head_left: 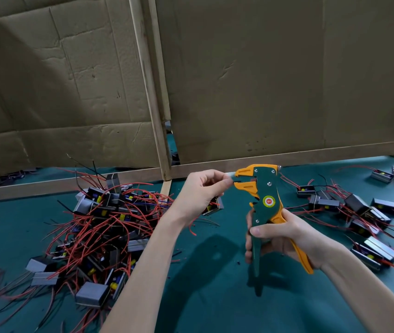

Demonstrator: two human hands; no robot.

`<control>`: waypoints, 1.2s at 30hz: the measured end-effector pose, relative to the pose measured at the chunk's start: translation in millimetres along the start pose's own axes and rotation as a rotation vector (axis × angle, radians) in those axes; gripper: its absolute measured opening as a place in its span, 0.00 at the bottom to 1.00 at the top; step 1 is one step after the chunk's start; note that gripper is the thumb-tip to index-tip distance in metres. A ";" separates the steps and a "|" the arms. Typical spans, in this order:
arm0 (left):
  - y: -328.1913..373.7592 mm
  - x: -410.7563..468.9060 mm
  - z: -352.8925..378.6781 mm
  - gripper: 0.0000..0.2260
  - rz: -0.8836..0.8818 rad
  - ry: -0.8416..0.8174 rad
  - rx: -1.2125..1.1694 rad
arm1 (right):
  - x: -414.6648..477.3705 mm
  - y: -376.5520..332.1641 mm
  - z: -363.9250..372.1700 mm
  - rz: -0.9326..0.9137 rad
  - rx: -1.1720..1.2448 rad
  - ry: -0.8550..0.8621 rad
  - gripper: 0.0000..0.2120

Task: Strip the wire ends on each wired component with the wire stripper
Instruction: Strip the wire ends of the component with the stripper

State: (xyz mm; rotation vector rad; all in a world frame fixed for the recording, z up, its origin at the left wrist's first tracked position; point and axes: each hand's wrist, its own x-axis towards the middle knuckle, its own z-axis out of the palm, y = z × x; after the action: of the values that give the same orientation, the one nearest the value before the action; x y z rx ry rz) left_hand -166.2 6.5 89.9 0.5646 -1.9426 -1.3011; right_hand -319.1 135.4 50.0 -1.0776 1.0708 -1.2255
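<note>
My right hand (285, 236) grips the handles of a green and orange wire stripper (264, 198), held upright with its orange jaws pointing left. My left hand (200, 191) pinches a thin black wire (237, 181) whose end lies between the jaws. A wired component (214, 206), a small grey box with red leads, hangs under my left hand, partly hidden by it.
A big tangled pile of grey components with red and black wires (104, 227) lies at the left on the green mat (215, 296). A looser spread of components (359, 212) lies at the right. Cardboard panels (263, 80) and a wooden rail (71, 186) close off the back.
</note>
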 end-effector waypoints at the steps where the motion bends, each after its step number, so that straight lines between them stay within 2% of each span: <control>1: 0.0 0.0 -1.3 0.05 -0.007 -0.008 0.000 | -0.2 -0.6 0.8 0.001 -0.010 0.002 0.09; 5: -1.6 0.1 -7.9 0.04 -0.003 -0.036 0.012 | 0.0 0.8 7.8 0.015 -0.069 0.060 0.12; 9: -5.5 0.6 -16.8 0.04 -0.007 -0.044 0.012 | 2.0 5.0 24.7 0.037 -0.030 0.158 0.09; 13: -15.6 2.0 -19.2 0.04 -0.055 -0.076 0.071 | 9.5 20.6 41.2 0.061 -0.033 0.349 0.17; 14: -19.3 2.1 -16.4 0.05 -0.071 -0.086 0.101 | 10.0 23.0 42.9 0.072 -0.014 0.352 0.17; 17: -30.1 2.7 -6.9 0.08 -0.102 -0.067 0.062 | 8.4 16.7 42.6 0.056 0.165 0.211 0.07; 18: -33.0 2.8 -4.9 0.08 -0.110 -0.037 0.057 | 9.1 14.8 39.3 0.037 0.216 0.195 0.06; 21: -40.1 3.2 0.2 0.06 -0.103 0.077 0.085 | 10.5 12.1 27.3 0.041 0.301 0.174 0.14; 24: -43.1 3.4 7.5 0.05 -0.054 0.108 0.162 | 10.5 10.2 20.8 0.070 0.418 0.093 0.22; 28: -41.3 2.1 15.8 0.04 0.052 0.111 0.289 | 9.0 8.2 18.3 0.033 0.491 -0.019 0.23; 34: -37.2 0.0 24.6 0.05 0.124 0.179 0.316 | 5.9 6.8 19.7 0.076 0.445 -0.057 0.32; 36: -37.3 1.5 24.7 0.05 0.107 0.215 0.296 | 5.7 6.6 21.5 0.083 0.444 -0.053 0.29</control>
State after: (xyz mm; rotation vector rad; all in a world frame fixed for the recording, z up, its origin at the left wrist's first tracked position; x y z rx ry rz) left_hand -187.2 5.6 50.5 0.7040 -1.9654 -0.8543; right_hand -296.6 130.8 46.9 -0.7124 0.7462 -1.2833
